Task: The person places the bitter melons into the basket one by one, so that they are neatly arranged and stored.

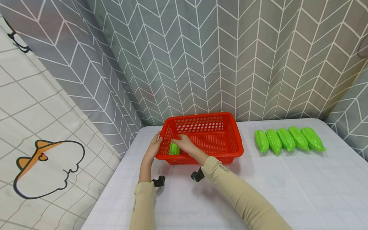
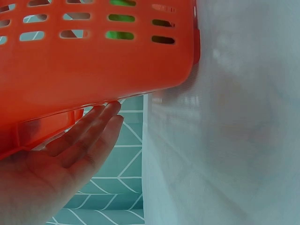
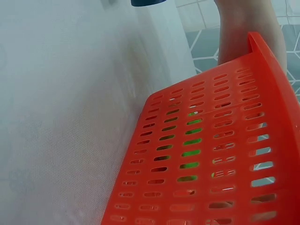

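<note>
A red plastic basket [image 1: 198,159] with slotted walls stands on the table. My left hand [image 1: 153,148] holds its left rim, with the fingers [image 2: 93,136] fairly straight along the outside under the rim. My right hand [image 1: 186,144] reaches over the near wall into the basket. It holds the far end of a shiny green ridged pod-shaped fruit [image 1: 174,149], which lies along the left wall. Part of the fruit is covered by the hand. In the right wrist view, green shows through the basket's slots and the right fingers are hidden behind the wall.
Several matching green pod-shaped fruits [image 1: 286,139] lie side by side in a row on the white-covered table [image 1: 287,191], right of the basket. A grey patterned curtain [image 1: 207,64] hangs behind the table. Black wrist-camera mounts [image 1: 197,175] sit below the forearms.
</note>
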Tool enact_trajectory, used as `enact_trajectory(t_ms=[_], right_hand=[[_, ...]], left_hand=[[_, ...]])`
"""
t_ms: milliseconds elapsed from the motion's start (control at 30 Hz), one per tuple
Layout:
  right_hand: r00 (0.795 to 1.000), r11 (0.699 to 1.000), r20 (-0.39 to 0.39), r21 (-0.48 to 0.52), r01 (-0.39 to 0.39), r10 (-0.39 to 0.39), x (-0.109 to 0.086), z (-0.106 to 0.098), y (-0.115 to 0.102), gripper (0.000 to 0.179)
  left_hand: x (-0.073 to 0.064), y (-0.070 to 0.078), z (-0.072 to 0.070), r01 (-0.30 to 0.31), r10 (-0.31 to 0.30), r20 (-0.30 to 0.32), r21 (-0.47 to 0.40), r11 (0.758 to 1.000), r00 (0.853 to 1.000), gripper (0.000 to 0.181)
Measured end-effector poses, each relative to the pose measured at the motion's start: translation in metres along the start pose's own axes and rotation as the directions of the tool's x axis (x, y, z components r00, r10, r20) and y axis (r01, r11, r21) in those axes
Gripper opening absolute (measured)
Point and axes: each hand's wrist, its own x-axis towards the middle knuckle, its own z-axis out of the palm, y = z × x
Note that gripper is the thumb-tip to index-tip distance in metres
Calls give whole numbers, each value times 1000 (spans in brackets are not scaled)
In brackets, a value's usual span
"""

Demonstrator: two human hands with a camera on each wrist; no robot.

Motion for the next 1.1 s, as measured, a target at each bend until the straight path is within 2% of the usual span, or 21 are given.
enact_trajectory(t_ms=[300, 700, 933, 1100], right_hand=[[997, 999, -60, -25, 46, -48, -4, -7, -1, 61], [995, 997, -67, 16, 75, -74, -10, -15, -4, 63], [992, 995, -84, -24, 96, -97, -10, -24, -4, 65], [990, 994, -92, -28, 101, -103, -12, -33, -6, 66]], left_hand=[[-1, 1, -1, -8, 9, 20, -19, 1000, 1000, 55], [-1, -2, 1, -14, 14, 3, -4, 1000, 1000, 54], [0, -3, 0, -8, 8, -5, 2, 1000, 1000, 53], [-1, 1, -1, 9, -9, 17, -11, 1000, 1000, 54]])
